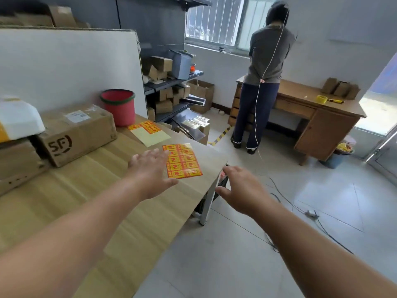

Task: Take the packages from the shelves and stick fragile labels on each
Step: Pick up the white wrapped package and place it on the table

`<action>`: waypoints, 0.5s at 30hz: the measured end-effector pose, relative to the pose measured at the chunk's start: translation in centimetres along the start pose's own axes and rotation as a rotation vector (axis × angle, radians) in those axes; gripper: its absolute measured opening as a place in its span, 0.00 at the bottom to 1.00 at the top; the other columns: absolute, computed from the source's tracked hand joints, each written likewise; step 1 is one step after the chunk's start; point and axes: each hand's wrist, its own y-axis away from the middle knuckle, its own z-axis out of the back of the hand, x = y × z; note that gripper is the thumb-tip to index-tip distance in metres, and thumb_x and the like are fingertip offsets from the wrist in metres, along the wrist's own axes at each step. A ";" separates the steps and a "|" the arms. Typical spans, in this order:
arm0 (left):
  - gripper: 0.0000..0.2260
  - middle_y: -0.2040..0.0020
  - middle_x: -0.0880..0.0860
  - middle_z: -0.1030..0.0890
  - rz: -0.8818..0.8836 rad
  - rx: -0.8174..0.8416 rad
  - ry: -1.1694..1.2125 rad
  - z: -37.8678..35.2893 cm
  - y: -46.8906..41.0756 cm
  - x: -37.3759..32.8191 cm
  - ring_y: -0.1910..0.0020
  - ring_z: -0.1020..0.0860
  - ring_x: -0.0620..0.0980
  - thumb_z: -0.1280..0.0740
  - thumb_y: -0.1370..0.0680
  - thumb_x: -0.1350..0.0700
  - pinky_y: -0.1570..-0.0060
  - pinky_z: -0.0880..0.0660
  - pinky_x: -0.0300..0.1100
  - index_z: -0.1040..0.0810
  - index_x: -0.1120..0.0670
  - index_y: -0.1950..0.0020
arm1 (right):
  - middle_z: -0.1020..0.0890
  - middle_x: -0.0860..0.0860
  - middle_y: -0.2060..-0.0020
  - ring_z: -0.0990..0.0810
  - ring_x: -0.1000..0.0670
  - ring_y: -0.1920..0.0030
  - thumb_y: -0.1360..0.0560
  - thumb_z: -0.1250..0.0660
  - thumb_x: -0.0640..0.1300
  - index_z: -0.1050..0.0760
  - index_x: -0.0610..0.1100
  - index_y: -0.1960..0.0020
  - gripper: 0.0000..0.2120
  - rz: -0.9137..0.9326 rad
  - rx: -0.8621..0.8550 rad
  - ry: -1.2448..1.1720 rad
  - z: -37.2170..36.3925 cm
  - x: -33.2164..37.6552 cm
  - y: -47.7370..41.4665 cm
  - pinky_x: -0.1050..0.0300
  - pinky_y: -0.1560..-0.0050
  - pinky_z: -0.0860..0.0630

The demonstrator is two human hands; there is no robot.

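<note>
At far left we see a cardboard box (pixel 77 134) marked SF lying on our surface (pixel 107 201), with a red bucket (pixel 118 106) behind it. Our left hand (pixel 150 171) hovers with fingers (pixel 159 152) straight and spread, grasping nothing, at the left edge of the full sheet of fragile labels (pixel 184 162), which lies flat on the surface. Packages (pixel 161 63) sit on the shelves (pixel 169 82) beyond. Our right hand (pixel 242 188), fingers released, hangs over the floor (pixel 236 265).

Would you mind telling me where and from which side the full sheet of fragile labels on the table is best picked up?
I would pinch the label sheet at its far right corner, which seems to curl slightly off the table. It lies flat and thin near the table's open edge, so the right hand, now beyond that edge, probably has the easiest approach.
</note>
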 end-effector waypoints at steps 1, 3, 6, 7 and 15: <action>0.40 0.22 0.52 0.48 0.014 0.011 0.010 -0.2 -1.3 0.6 0.23 0.48 0.52 0.41 0.26 0.33 0.28 0.48 0.53 0.53 0.50 0.22 | 0.32 0.49 0.30 0.33 0.47 0.31 0.24 0.36 0.58 0.39 0.48 0.26 0.31 0.000 0.019 -0.005 -0.3 0.2 -1.7 0.50 0.33 0.33; 0.40 0.22 0.52 0.48 0.039 0.025 0.026 -0.5 -3.9 1.7 0.23 0.48 0.52 0.40 0.26 0.33 0.28 0.48 0.53 0.52 0.50 0.22 | 0.33 0.49 0.29 0.34 0.48 0.30 0.24 0.36 0.59 0.41 0.48 0.25 0.32 0.001 0.039 -0.006 -0.9 0.3 -4.9 0.51 0.33 0.34; 0.39 0.22 0.53 0.47 0.065 0.049 0.030 -0.9 -7.2 3.4 0.24 0.47 0.53 0.41 0.25 0.34 0.28 0.48 0.52 0.52 0.50 0.22 | 0.34 0.50 0.28 0.33 0.47 0.31 0.24 0.37 0.59 0.41 0.48 0.25 0.32 0.006 0.070 -0.006 -1.6 0.8 -9.3 0.52 0.33 0.34; 0.39 0.22 0.53 0.48 0.079 0.059 0.026 -1.2 -8.1 3.9 0.24 0.48 0.53 0.41 0.25 0.33 0.28 0.48 0.52 0.53 0.50 0.22 | 0.34 0.50 0.28 0.33 0.47 0.31 0.24 0.37 0.59 0.41 0.49 0.25 0.31 0.014 0.089 -0.007 -1.8 1.0 -10.6 0.52 0.34 0.34; 0.38 0.22 0.53 0.49 0.223 0.132 0.042 -4.5 -15.3 6.9 0.24 0.47 0.54 0.42 0.24 0.35 0.26 0.48 0.52 0.54 0.50 0.22 | 0.32 0.49 0.30 0.31 0.46 0.32 0.24 0.37 0.59 0.40 0.49 0.26 0.31 0.157 0.202 0.004 -5.0 1.9 -24.1 0.50 0.36 0.30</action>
